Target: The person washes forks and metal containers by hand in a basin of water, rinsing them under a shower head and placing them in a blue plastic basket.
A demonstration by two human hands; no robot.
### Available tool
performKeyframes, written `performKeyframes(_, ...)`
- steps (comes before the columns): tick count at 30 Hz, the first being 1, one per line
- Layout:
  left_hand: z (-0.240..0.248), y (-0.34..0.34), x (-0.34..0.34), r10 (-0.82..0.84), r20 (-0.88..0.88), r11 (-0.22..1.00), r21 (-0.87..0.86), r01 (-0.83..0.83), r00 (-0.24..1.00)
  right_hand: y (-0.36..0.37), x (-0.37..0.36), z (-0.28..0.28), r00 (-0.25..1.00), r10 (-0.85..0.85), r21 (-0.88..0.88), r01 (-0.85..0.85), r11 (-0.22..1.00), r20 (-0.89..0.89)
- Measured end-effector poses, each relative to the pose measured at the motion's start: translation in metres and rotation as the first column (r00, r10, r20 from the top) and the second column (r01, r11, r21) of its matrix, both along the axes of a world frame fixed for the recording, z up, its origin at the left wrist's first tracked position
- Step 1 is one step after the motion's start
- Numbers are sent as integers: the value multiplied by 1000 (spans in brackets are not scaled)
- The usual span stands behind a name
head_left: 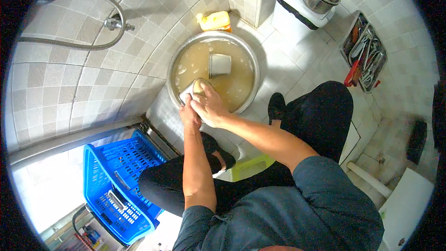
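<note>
Clock positions are taken from the metal basin. A blue plastic basket stands at seven o'clock. The left hand has its grip closed around a silvery cup, located tilted at the basin's eight o'clock side. The right hand has its grip closed at the cup's rim; exact finger placement is partly hidden. A second cup lies on its side near the centre, in cloudy water. Noted further: yellow bottle, twelve o'clock; white bin bearing a utensil-filled steel pot, two o'clock; cutlery tray, three o'clock.
</note>
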State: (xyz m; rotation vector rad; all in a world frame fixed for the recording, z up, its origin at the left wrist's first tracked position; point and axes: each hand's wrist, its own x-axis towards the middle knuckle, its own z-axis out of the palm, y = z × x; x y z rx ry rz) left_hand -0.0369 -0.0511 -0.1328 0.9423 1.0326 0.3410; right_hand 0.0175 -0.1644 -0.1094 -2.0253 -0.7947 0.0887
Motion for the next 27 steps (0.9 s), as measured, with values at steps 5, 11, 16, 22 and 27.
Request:
performKeyframes(5,14,-17,6,-287,-155,947,100,304,945,-14,62,-31,880,32,-1,-36,999,-475)
performKeyframes(11,38,-8,8,-248,197,965,-32,259,949,-37,73,-65,277,241,339,394,854,-930)
performKeyframes(16,20,-4,10,104,288,985,-162,-58,952,-10,37,-35,240,203,297,475,828,-949)
performKeyframes(22,-18,-20,27,96,360,995,-37,-88,928,26,-8,-30,593,42,318,370,873,-804)
performKeyframes(27,-37,17,6,214,340,948,-297,-111,916,16,-44,8,899,129,234,-30,972,-420)
